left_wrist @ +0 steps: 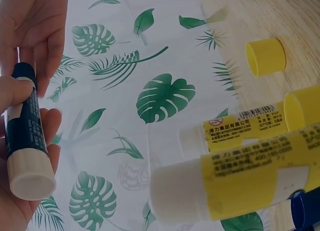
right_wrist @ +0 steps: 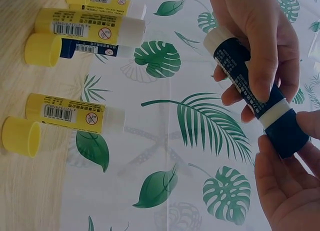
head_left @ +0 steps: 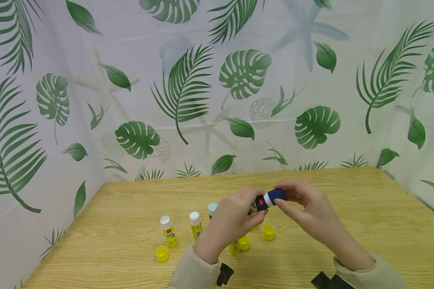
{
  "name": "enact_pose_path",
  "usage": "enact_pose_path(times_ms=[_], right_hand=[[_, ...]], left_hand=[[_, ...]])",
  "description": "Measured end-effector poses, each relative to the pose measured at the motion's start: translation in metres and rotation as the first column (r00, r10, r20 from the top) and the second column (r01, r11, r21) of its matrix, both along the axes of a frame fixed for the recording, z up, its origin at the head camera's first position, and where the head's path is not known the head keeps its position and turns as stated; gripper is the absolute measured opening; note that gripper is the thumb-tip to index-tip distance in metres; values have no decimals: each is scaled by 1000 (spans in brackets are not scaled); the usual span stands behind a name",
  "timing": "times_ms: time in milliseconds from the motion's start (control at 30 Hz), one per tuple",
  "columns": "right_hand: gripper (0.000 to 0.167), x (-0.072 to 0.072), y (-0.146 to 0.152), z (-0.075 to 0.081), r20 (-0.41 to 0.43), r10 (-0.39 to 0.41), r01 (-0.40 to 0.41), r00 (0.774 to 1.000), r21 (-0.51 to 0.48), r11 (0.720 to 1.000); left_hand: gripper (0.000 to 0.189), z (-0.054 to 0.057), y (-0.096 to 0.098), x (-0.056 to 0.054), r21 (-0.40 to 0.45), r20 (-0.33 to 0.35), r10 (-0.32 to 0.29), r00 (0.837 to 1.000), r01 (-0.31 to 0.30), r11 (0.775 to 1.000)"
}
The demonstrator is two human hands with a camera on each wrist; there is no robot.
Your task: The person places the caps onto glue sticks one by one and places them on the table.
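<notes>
Head: left hand [head_left: 233,214], fingers gripping blue glue stick [head_left: 261,202], right of centre; right hand [head_left: 312,206], fingers pinching blue cap [head_left: 277,195]. Left wrist: same blue glue stick, left edge; yellow glue stick [left_wrist: 245,178], lower right. Right wrist: blue glue stick, right half; yellow cap [right_wrist: 21,136], left edge, on counter [right_wrist: 30,191].

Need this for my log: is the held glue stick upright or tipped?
Tipped: the glue stick slants sideways between left hand and right hand.
</notes>
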State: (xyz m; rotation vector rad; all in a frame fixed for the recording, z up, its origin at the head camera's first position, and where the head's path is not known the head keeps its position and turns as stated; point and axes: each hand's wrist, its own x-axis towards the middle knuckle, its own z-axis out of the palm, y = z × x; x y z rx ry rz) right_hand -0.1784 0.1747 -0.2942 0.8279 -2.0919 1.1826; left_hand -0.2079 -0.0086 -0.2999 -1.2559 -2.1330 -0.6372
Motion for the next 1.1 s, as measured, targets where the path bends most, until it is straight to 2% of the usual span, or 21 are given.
enact_pose_path(times_ms=[333,533,733,867,1100], right_hand=[[26,0,-1,-1,-10,26,-25,1000,25,999],[26,-1,0,-1,7,4,-4,1000,51,999],[36,-2,2,0,25,-10,8,1000,94,996],[33,-1,4,1,27,-5,2,1000,113,994],[29,0,3,2,32,-6,2,999,119,993]], left_hand=[[28,0,0,1,-6,-21,0,1000,0,1000],[29,0,0,1,-8,-20,4,1000,-4,1000],[30,2,-2,1,5,38,-24,999,24,1000],[28,3,-4,1,28,72,-46,996,44,999],[27,4,-5,0,21,17,-24,1000,23,1000]])
